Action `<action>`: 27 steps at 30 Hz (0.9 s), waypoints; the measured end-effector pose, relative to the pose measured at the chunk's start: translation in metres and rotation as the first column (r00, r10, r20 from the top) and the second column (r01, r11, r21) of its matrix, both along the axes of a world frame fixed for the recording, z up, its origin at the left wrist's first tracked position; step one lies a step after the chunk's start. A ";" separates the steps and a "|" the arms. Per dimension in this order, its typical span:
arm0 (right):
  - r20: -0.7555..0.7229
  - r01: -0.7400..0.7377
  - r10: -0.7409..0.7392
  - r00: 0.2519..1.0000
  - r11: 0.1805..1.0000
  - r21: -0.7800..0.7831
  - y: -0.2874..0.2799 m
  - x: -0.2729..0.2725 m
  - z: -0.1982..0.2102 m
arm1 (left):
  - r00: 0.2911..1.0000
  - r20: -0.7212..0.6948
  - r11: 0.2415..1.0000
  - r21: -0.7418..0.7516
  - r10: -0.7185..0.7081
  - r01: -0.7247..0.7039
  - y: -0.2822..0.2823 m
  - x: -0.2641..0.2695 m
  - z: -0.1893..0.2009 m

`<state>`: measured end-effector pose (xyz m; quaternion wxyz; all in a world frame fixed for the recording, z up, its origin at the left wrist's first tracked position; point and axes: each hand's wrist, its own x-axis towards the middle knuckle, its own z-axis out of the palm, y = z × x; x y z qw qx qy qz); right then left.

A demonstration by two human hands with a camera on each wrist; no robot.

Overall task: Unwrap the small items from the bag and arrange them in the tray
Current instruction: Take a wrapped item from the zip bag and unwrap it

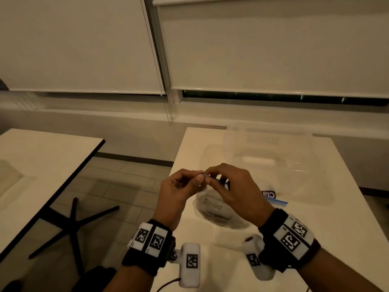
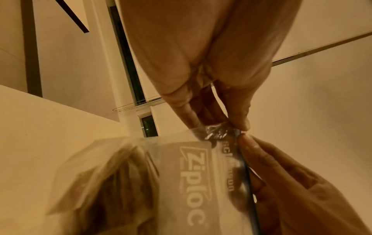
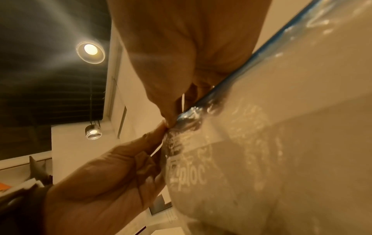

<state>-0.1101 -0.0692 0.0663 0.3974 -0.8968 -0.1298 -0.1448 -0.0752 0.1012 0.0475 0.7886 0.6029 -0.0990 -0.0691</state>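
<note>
Head view, L hand (image 1: 176, 192) & R hand (image 1: 235, 186) raised, fingers (image 2: 244, 122) pinching Ziploc bag (image 1: 212, 207) top corner, fingertips touching.

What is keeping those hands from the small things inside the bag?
The bag itself: its blue zip strip looks closed. The left hand and right hand pinch its corner; the contents are blurred behind plastic.

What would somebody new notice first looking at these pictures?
Most likely the two hands meeting mid-frame above the white table: the left hand and the right hand both pinch the blue-zippered top edge of a clear Ziploc bag, which hangs below them. Behind it, at the table's far end, sits a clear plastic tray, faint against the white surface.
</note>
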 end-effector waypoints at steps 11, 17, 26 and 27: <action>0.124 0.071 -0.060 0.990 0.994 -0.084 -0.048 -0.021 0.022 | 0.991 -0.089 0.973 -0.201 0.097 -0.113 0.001 0.007 0.029; -0.004 -0.026 0.026 1.000 0.989 -0.146 -0.078 -0.052 0.023 | 0.995 -0.090 0.962 -0.263 0.050 -0.072 0.020 0.014 0.039; -0.119 -0.043 0.043 0.992 0.999 0.009 -0.026 -0.035 0.008 | 0.984 0.038 0.982 0.067 0.174 -0.176 0.001 0.012 0.022; -0.117 -0.014 0.019 0.993 0.999 0.046 -0.024 -0.035 0.003 | 0.950 0.123 0.917 0.251 0.288 -0.311 0.004 0.013 0.017</action>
